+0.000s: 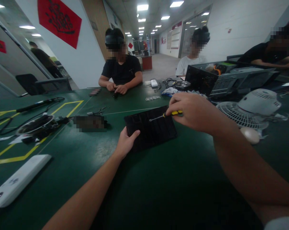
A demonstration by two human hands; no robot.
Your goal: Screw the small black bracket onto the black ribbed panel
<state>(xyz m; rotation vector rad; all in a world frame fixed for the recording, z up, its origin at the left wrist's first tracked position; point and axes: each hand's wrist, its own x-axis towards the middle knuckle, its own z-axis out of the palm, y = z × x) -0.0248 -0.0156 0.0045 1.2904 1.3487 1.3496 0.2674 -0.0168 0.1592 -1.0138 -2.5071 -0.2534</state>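
Observation:
A flat black rectangular panel [151, 134], its exact kind too dark to make out, is held a little tilted over the green table. My left hand [127, 140] grips its left edge, with the thumb on top. In my right hand [192, 111] is a screwdriver [160, 117] with a yellow and black handle, its shaft pointing left across the panel. The screwdriver's tip is over the panel's upper middle; whether it touches the surface I cannot tell.
A white fan [256, 105] and an opened metal computer case [240, 78] stand to the right. At the lower left lies a long white device [20, 180]. Cables and parts [36, 124] sit inside yellow tape on the left. A person in black [122, 68] sits opposite.

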